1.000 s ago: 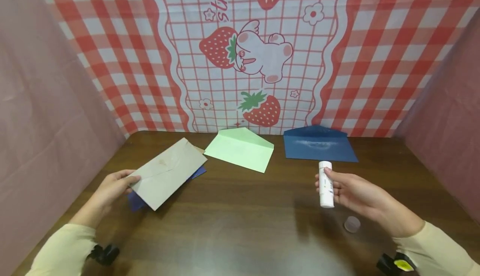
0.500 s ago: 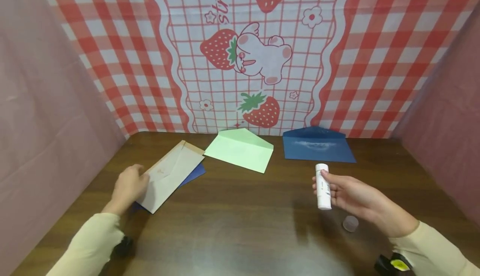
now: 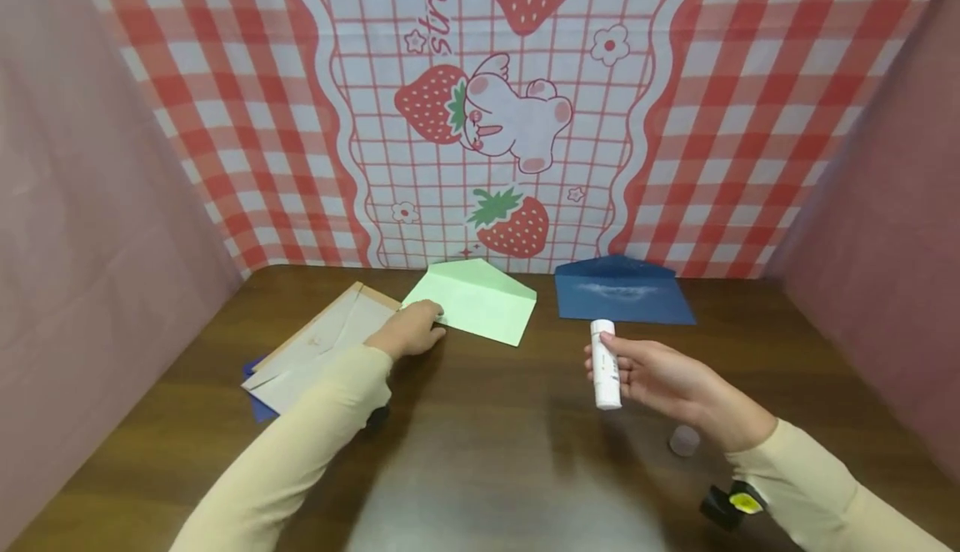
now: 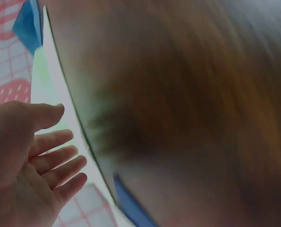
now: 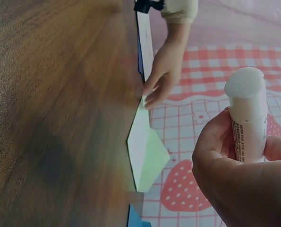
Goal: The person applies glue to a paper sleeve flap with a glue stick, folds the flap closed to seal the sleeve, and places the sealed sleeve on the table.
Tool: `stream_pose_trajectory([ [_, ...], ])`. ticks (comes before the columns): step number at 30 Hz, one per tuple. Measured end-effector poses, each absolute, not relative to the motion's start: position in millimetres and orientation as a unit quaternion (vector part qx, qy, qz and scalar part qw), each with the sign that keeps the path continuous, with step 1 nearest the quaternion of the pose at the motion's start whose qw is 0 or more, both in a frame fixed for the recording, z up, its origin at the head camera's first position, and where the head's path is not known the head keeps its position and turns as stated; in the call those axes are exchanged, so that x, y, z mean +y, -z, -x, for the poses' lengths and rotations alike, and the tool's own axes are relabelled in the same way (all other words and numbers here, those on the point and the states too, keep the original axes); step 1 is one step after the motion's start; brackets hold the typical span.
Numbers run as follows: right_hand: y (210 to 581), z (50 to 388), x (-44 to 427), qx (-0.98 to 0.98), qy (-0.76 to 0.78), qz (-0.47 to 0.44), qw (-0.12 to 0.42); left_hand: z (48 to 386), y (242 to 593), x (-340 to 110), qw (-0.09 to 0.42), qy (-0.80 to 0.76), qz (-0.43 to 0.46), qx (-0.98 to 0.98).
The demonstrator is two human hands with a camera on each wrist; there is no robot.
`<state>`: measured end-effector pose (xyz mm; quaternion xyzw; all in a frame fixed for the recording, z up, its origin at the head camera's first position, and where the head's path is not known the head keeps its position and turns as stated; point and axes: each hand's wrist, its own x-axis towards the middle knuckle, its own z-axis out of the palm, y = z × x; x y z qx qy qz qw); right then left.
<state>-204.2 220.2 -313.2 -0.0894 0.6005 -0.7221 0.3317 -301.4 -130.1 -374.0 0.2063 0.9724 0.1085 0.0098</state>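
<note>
My left hand (image 3: 408, 328) is over the lower left edge of a light green envelope (image 3: 487, 310), whose flap is raised at the back. In the left wrist view its fingers (image 4: 60, 158) are loosely bent and apart from the thumb, with nothing between them. Whether they touch the paper I cannot tell. My right hand (image 3: 671, 378) holds a white glue stick (image 3: 606, 368) upright above the table, uncapped, its white end showing in the right wrist view. A dark blue envelope (image 3: 626, 302), flap raised, lies at the back right with a white smear across it.
At the left, a grey envelope (image 3: 300, 356) lies on a tan one (image 3: 382, 293) and a blue one (image 3: 258, 406), partly behind my left sleeve. A translucent cap (image 3: 684, 441) sits below my right hand. A checked strawberry cloth (image 3: 517, 118) hangs behind the wooden table (image 3: 480, 435).
My left hand laid the grey envelope on the pile at the left, let go and moved right to the green envelope. The right hand still holds the glue stick.
</note>
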Motion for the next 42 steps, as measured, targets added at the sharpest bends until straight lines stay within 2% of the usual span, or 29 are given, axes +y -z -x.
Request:
stream_pose_trajectory([
  [6,314,198,217,0.569,0.737,0.086,0.354,284,392,-110,0.01,-0.11,-0.196,0.974],
  [11,315,194,216,0.56,0.736,0.111,0.363,264,393,-92,0.003,-0.089,-0.214,0.973],
  [19,322,195,214,0.561,0.744,0.118,0.342,234,385,-72,-0.012,-0.056,-0.267,0.962],
  [29,331,199,209,0.579,0.742,0.11,0.32,195,386,-72,-0.037,-0.044,-0.33,0.942],
  [38,336,201,201,0.603,0.732,0.1,0.301,156,382,-69,-0.03,-0.037,-0.362,0.931],
  [42,339,200,198,0.618,0.723,0.11,0.288,139,382,-68,-0.049,-0.022,-0.382,0.923],
])
